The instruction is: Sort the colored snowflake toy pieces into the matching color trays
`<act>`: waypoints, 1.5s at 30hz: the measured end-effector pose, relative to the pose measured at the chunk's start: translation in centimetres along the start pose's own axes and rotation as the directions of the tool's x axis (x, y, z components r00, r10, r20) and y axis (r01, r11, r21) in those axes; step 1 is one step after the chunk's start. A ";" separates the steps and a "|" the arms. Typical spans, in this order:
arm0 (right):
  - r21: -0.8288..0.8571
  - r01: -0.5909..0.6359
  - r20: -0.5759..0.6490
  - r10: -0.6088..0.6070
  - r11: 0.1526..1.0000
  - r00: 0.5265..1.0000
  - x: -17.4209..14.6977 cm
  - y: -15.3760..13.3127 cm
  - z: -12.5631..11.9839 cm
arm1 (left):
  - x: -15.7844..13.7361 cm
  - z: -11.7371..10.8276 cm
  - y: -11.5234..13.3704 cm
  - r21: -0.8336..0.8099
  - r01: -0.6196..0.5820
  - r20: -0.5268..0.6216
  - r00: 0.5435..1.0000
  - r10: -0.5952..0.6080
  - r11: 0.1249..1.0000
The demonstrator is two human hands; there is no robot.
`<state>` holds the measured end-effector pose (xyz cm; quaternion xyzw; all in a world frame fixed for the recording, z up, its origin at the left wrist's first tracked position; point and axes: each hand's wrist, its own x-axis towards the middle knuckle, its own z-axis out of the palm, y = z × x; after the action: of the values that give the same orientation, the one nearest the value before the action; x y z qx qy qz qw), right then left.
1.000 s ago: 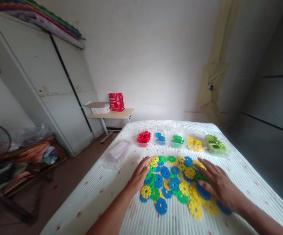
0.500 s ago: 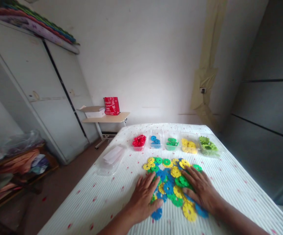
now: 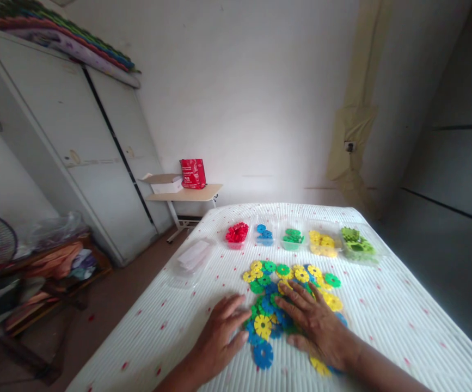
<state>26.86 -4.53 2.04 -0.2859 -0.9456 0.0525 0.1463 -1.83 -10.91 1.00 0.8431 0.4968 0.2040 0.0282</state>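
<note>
A loose pile of flat, notched plastic discs in yellow, green and blue lies in front of me, among them a blue disc (image 3: 263,355) near the front and a yellow disc (image 3: 262,326) behind it. My right hand (image 3: 315,324) rests palm down across the middle of the pile, fingers spread, hiding the discs beneath. At the pile's left edge is my left hand (image 3: 223,332), its fingers apart and slightly bent, with nothing held. A green disc (image 3: 332,280) lies at the pile's far right.
Beyond the pile stand clear tubs of red pieces (image 3: 237,234), blue discs (image 3: 264,235), green discs (image 3: 293,238), yellow discs (image 3: 323,243) and light green pieces (image 3: 357,243). A clear plastic container (image 3: 192,258) sits left on the white ribbed cover (image 3: 149,326).
My right hand has slid left over the pile, uncovering yellow discs on the right. My left hand has drawn back leftward off the discs. The view has shifted slightly.
</note>
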 end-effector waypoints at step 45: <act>0.413 -0.479 -0.415 0.628 0.775 0.658 -2.9 9.7 -1.6 | 3.8 1.7 2.2 -0.122 0.153 -0.154 0.973 -0.171 0.981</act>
<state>34.79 1.92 1.11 -0.5427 -0.7161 0.1408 0.4157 2.28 -8.54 1.22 0.7772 0.5529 0.2963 0.0499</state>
